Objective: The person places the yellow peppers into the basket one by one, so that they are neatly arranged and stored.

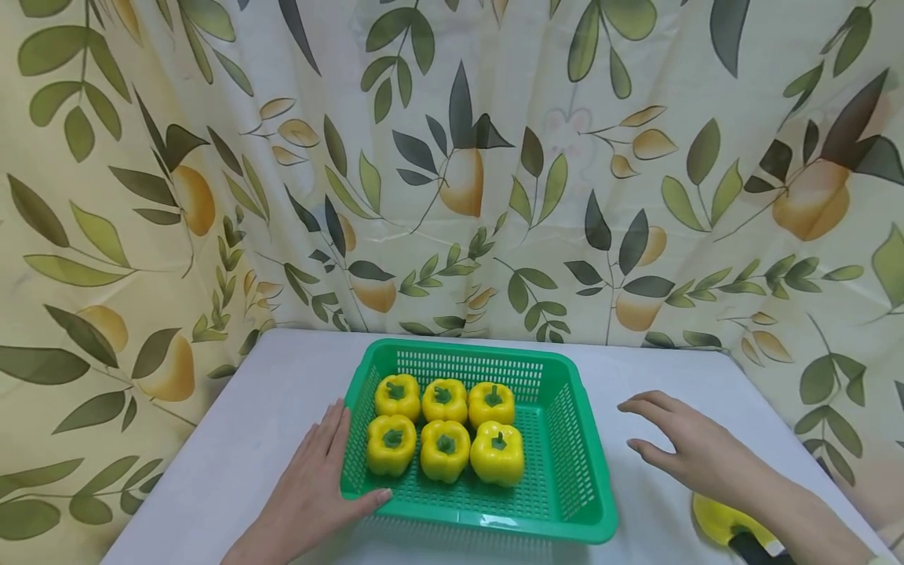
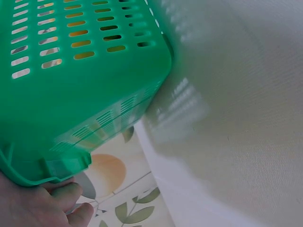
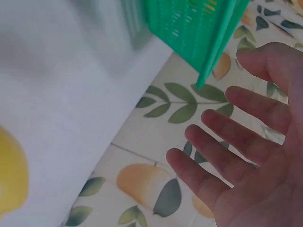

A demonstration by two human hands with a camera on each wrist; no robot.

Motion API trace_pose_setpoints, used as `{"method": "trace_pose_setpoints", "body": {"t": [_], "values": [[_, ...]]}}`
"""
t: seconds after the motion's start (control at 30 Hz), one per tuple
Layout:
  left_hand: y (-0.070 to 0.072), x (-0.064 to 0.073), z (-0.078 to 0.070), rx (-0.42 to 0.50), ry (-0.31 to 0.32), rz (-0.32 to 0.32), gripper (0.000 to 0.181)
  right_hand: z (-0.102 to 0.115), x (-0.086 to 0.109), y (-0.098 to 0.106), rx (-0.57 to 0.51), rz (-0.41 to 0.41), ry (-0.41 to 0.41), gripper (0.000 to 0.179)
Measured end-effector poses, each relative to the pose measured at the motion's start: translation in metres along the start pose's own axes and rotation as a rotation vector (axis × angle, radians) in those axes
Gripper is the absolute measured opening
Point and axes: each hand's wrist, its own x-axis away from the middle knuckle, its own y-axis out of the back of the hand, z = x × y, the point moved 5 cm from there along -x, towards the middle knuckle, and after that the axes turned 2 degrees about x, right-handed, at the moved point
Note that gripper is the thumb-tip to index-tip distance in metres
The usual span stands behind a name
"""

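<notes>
A green plastic basket [image 1: 565, 502] with slotted walls holds several yellow bell peppers [image 1: 445, 451] with green stems, in two rows, toward its left side. My left hand [image 1: 311, 479] lies along the basket's left side, fingers straight at the rim and thumb at the front left corner. In the left wrist view, fingertips [image 2: 68, 196] show right by the green rim. To the basket's right, my right hand [image 1: 671, 439] is held apart from it with nothing in its grasp. Its fingers [image 3: 227, 165] are spread and loosely bent in the right wrist view.
A rounded yellow thing [image 1: 720, 518] lies on the white table [image 1: 304, 369] under my right forearm, partly hidden by the forearm and a black wrist piece. A curtain [image 1: 508, 180] printed with leaves and fruit hangs behind the table and along its sides.
</notes>
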Motion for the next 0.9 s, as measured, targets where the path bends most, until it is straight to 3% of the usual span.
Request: {"method": "trace_pose_setpoints", "body": {"t": [0.2, 0.53, 0.77, 0.9], "values": [[0.000, -0.001, -0.001, 0.006, -0.005, 0.010, 0.117, -0.020, 0.013, -0.002, 0.026, -0.012, -0.043, 0.042], [-0.001, 0.000, 0.000, -0.003, 0.005, 0.016, 0.117, -0.053, 0.033, -0.016, 0.062, 0.092, -0.173, 0.047], [0.000, 0.000, -0.001, -0.015, -0.006, 0.002, 0.116, -0.081, 0.047, -0.033, 0.014, 0.298, -0.307, 0.064], [0.000, 0.000, 0.000, -0.014, -0.001, 0.010, 0.117, -0.089, 0.057, -0.044, -0.023, 0.372, -0.338, 0.063]]}}
